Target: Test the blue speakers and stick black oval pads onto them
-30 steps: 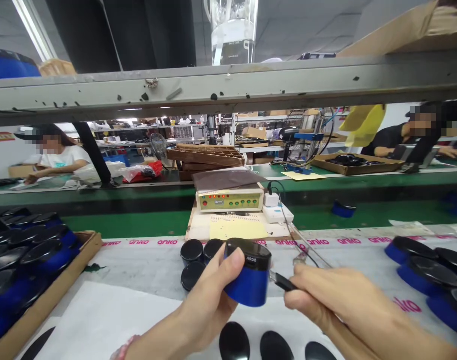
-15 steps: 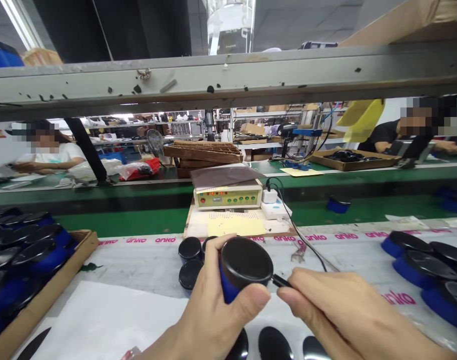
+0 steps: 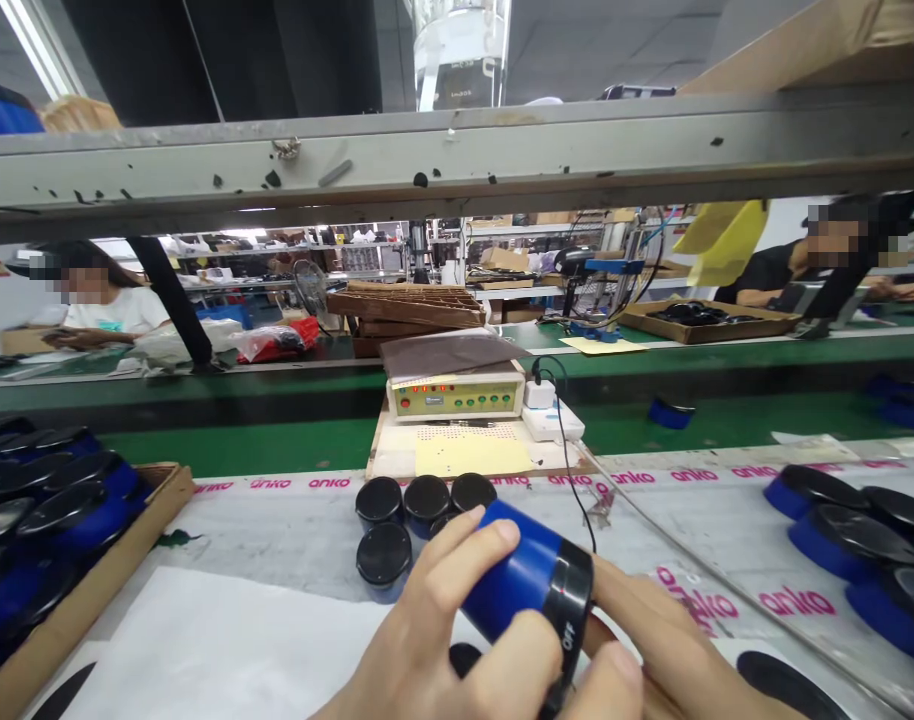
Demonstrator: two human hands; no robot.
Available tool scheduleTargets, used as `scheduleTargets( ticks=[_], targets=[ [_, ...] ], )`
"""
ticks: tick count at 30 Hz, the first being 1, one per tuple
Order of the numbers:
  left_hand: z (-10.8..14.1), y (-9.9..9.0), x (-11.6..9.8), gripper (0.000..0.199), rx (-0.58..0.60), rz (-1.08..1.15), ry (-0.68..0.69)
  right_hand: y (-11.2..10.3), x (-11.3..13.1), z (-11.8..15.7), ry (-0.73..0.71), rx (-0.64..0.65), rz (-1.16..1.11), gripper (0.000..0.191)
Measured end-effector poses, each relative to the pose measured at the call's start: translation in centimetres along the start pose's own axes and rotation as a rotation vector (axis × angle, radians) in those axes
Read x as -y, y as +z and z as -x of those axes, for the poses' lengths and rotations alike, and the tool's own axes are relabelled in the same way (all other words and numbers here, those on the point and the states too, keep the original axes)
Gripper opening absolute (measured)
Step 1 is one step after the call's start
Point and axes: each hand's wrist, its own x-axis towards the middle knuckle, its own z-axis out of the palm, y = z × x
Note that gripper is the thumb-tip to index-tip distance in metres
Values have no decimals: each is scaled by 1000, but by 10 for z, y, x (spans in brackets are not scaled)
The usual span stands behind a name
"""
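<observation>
My left hand (image 3: 419,620) is closed around a blue and black cylindrical device (image 3: 518,568), tilted so its blue side and a black end band marked "OFF" show. My right hand (image 3: 652,620) is at the black end, its fingertips partly hidden behind the device. A thin black cable (image 3: 573,465) runs down to that spot; its plug is out of sight. Just beyond my hands, several similar black-topped cylinders (image 3: 383,555) stand upright on the table. A black oval piece (image 3: 787,682) lies near my right forearm, and part of another (image 3: 464,658) shows under the device.
A cardboard tray (image 3: 164,500) of blue and black devices is at left, with more devices (image 3: 854,540) at right. White paper (image 3: 224,640) lies before me. Behind are a tester box (image 3: 457,392), a power strip (image 3: 553,420) and a green conveyor (image 3: 277,440). Two people sit beyond, under a shelf (image 3: 457,150).
The device has been turned from black face up to its side, and lowered slightly. My right hand has moved left and in behind it. The plug seen at its edge is now hidden.
</observation>
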Motion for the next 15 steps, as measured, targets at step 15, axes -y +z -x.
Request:
scheduleTargets(
  ticks=[15],
  targets=[
    [1,11,11,62,240,172,-44,9,-15,23,-81,79,172,18]
  ],
)
